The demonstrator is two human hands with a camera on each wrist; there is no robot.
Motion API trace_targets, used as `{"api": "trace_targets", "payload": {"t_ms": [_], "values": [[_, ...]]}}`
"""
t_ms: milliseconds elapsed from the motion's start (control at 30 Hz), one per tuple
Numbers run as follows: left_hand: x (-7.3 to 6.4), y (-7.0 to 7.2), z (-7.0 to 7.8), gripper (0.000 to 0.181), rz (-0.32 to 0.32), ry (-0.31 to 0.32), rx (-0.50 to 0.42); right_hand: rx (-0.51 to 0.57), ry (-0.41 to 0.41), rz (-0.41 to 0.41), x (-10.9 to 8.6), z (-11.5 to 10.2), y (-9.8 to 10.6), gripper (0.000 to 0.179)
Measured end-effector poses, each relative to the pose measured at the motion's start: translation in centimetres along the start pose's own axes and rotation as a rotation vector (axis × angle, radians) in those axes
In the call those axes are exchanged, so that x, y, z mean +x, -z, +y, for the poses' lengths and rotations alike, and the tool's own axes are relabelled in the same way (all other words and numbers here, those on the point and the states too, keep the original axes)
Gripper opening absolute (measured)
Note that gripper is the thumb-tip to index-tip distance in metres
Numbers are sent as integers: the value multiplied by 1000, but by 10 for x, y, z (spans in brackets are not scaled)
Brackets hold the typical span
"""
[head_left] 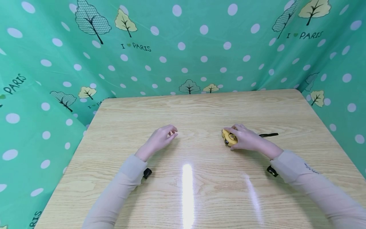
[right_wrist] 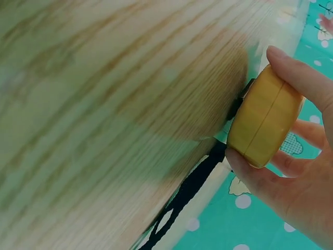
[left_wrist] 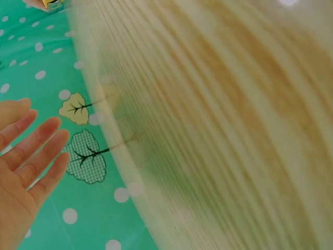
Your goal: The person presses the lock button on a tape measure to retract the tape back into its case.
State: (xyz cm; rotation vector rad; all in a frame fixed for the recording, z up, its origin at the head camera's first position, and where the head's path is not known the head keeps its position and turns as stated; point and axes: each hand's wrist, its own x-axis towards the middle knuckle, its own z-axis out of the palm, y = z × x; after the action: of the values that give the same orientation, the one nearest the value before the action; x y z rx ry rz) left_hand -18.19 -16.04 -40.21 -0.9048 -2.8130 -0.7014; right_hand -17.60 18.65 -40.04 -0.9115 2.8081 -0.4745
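Note:
A yellow tape measure (head_left: 229, 138) with dark markings is at the right of the table's middle, gripped in my right hand (head_left: 245, 138). In the right wrist view, thumb and fingers clasp the yellow case (right_wrist: 265, 117) from both sides, close over the wood. Its black wrist strap (right_wrist: 190, 182) trails away along the tabletop. My left hand (head_left: 161, 138) hovers over the table left of the middle, holding nothing. The left wrist view shows its fingers (left_wrist: 44, 148) loosely extended and slightly spread.
The light wooden table (head_left: 137, 114) stretches under both arms, with bright light reflections near its front. A green dotted curtain (head_left: 163, 73) printed with trees and lettering hangs along the back and both sides. A black wrist device (head_left: 147, 173) shows under the left cuff.

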Motion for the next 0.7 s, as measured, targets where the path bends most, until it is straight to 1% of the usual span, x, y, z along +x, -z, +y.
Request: {"api": "trace_targets", "payload": {"t_ms": [167,400,600,700], "values": [[-2,1,-2,12,2,0,-2,5,-7,-1,1,1,-2,80],[-3,1,-4,13,-1,16,-1,0,-8,1,2,2,-2,81],[-3,2,-5,12,11,9,0,-18,11,19,1,1,-3,82],[-4,3,-6,12,15,7,5,-18,2,19,0,1,-3,82]]}}
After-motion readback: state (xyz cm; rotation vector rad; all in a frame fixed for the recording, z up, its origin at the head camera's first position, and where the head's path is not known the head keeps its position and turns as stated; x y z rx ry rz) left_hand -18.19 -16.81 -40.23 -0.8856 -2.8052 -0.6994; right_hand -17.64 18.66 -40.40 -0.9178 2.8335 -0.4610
